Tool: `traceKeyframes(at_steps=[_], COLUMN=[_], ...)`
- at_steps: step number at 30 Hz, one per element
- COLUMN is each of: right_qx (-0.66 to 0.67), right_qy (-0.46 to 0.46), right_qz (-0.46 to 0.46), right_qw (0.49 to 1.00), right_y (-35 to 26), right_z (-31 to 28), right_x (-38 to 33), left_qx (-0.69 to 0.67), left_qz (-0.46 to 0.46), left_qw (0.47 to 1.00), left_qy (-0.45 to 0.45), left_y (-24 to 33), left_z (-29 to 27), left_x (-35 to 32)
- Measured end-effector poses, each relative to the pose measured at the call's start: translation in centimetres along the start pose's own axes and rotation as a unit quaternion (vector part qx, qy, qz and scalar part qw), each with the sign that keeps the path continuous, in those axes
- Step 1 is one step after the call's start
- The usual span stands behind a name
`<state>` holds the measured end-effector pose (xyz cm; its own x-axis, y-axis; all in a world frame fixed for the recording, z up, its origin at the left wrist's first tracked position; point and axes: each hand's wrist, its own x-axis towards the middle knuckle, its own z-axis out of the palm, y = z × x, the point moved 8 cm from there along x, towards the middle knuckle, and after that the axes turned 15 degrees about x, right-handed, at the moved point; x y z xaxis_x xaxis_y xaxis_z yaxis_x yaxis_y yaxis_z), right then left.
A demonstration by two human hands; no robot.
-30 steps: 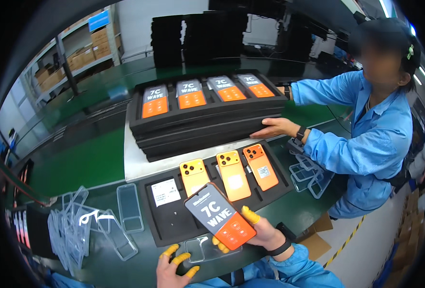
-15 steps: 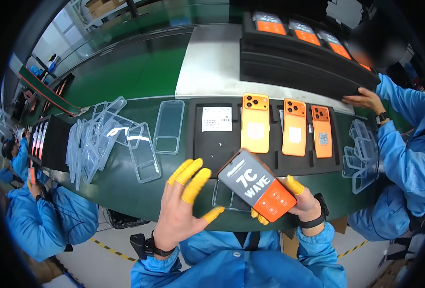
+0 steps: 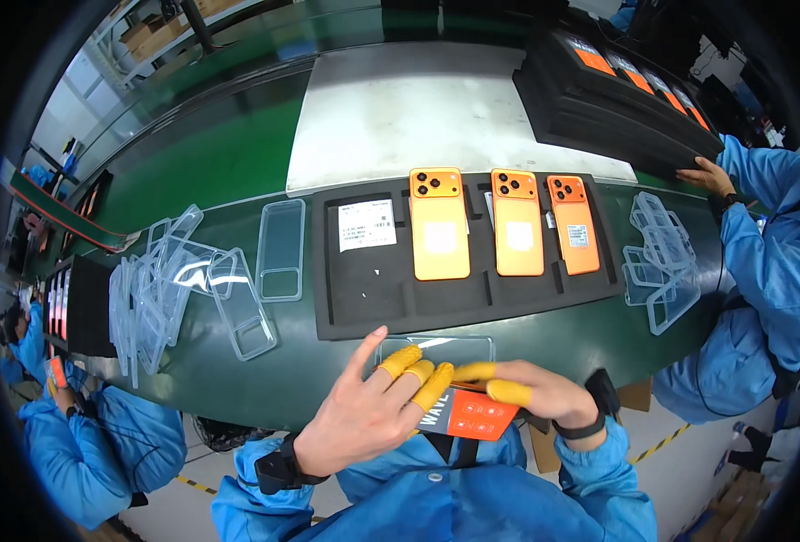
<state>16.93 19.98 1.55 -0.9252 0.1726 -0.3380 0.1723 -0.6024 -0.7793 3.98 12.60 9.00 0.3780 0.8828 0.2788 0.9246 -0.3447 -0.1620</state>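
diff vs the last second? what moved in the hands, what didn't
The left hand, spread open and free before, has closed in onto the phone that the right hand holds; both now grip it, lowered to the belt edge over a clear case. The three orange phones in the black foam tray lie as before, as does the pile of clear cases.

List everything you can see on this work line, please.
Orange phones: three, face down in the black foam tray.
White slip: one, in the tray's left slot.
Clear cases: a loose pile, left; one single beside the tray; another pile right.
Stacked black trays: far right, a co-worker's hand on them.
Phone: one, black and orange screen, held in both hands.
Left hand, right hand: yellow caps on the fingers.
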Motion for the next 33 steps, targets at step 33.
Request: traceKeyframes(at_steps=[33], right_qx=[-0.534], right_qy=[0.208], right_qz=[-0.185], right_qw=[0.799], right_y=[-2.1], right_z=[-3.7], right_x=[-1.1], left_qx=[-0.216], left_qz=[-0.335], left_qw=[0.917], left_qy=[0.023], left_y=[-2.8], left_z=[6.0], left_x=[-7.3])
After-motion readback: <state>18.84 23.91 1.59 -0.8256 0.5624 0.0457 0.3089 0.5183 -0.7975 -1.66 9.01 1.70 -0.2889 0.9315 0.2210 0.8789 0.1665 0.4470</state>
